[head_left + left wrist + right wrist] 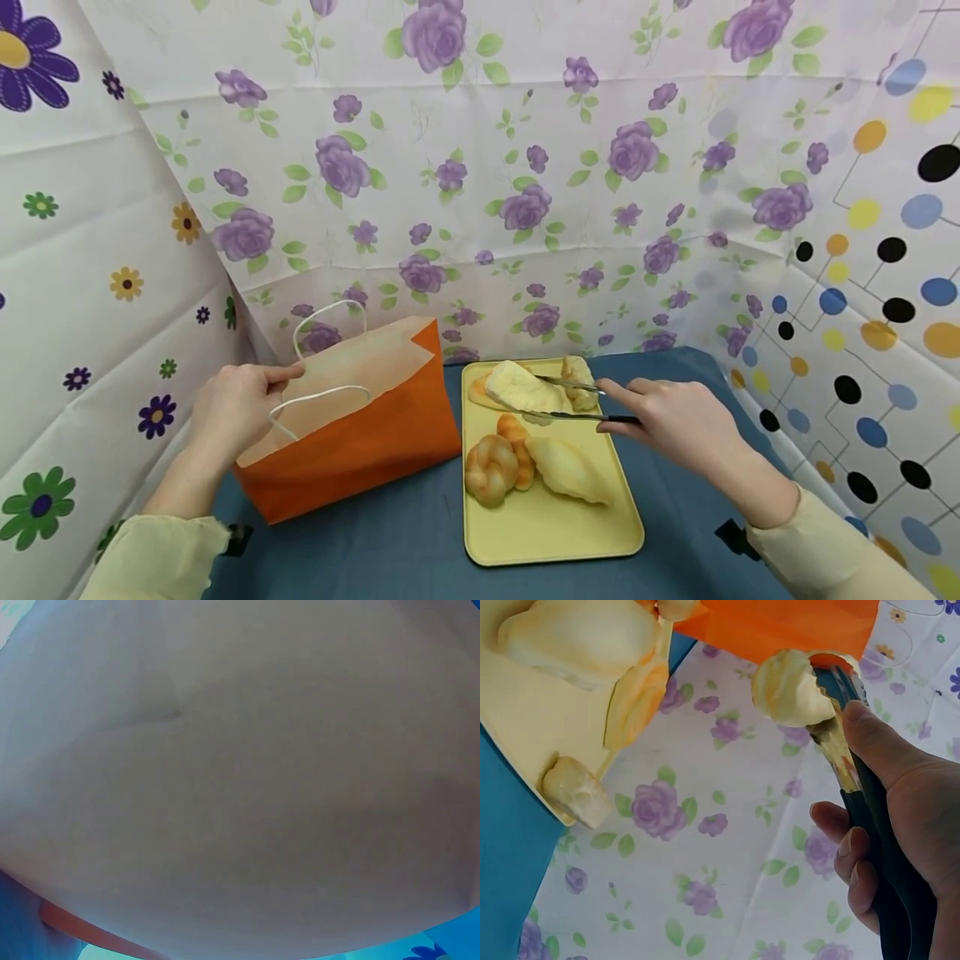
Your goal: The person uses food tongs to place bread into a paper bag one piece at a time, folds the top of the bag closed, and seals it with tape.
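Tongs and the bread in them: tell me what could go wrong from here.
The bread is held only between the tongs, so it might slip out if the right hand eases its squeeze. The left hand holds the orange bag at one end, so a bump could swing the other. The bag's white handles arch by its opening and might snag the bread.

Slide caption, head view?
Left hand holds orange paper bag; right hand grips tongs clasping pale bread above yellow tray.
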`<state>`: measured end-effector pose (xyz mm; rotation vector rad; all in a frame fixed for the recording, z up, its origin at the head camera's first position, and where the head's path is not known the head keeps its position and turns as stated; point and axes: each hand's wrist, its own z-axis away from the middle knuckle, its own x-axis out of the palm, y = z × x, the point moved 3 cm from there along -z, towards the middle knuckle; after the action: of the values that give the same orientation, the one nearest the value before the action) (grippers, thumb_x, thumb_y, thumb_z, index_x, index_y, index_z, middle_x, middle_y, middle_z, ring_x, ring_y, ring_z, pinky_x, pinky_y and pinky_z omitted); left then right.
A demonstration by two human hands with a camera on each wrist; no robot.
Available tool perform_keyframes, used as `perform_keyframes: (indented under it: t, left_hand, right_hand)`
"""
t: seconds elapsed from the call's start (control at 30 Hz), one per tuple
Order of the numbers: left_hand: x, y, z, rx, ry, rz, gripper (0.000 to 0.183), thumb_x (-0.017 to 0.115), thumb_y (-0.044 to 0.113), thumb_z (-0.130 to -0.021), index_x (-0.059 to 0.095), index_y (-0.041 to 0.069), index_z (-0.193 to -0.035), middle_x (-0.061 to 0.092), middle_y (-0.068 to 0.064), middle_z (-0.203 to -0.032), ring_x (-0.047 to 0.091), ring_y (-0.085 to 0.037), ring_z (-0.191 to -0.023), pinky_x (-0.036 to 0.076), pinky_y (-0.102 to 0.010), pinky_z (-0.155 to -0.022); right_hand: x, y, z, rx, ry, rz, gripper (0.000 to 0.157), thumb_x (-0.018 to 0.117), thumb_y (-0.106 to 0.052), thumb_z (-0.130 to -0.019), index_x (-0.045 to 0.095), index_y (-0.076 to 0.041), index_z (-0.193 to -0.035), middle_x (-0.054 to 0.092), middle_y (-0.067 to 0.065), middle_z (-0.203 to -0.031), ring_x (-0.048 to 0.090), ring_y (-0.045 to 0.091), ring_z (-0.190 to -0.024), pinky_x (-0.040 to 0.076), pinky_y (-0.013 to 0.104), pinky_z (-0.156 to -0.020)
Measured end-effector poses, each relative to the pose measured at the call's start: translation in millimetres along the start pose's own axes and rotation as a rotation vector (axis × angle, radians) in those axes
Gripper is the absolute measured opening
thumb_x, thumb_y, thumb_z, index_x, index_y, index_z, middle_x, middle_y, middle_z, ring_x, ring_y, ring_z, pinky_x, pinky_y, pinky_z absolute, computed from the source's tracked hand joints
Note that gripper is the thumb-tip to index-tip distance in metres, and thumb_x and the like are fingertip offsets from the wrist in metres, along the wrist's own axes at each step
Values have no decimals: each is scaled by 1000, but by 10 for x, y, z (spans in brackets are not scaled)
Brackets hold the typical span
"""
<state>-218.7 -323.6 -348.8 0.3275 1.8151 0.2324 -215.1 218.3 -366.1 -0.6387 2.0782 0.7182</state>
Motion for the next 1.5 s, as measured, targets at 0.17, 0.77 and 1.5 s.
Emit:
perform_keyframes:
  t: [0.17,0.77,1.5]
  left_hand:
    - [10,-5,15,-1,-1,-1,36,62,5,-100,76,8,-133,49,0,-54,38,-22,-49,31,-32,-46]
    - [22,6,20,10,6,0,35,64,6,-100,76,8,-132,50,1,-54,37,-22,-49,31,-32,-46]
    - [3,12,43,40,19,-8,35,63,3,-99,78,7,-131,45,1,-52,35,-20,-48,28,-31,-46]
  right_hand:
    - [-17,-12,-99,-21,18,-10,60,67,-62,-96,74,-18,-136,64,-6,-76,45,5,-50,27,21,-44]
    - [-96,-88,-580,-95,127,-17,58,77,-54,-92,71,-18,-136,69,-2,-78,56,13,-51,33,26,-42]
    - [-194,-177,-962,-138,172,-11,63,82,-51,-90,70,-19,-143,62,-1,-73,50,14,-49,28,27,-42]
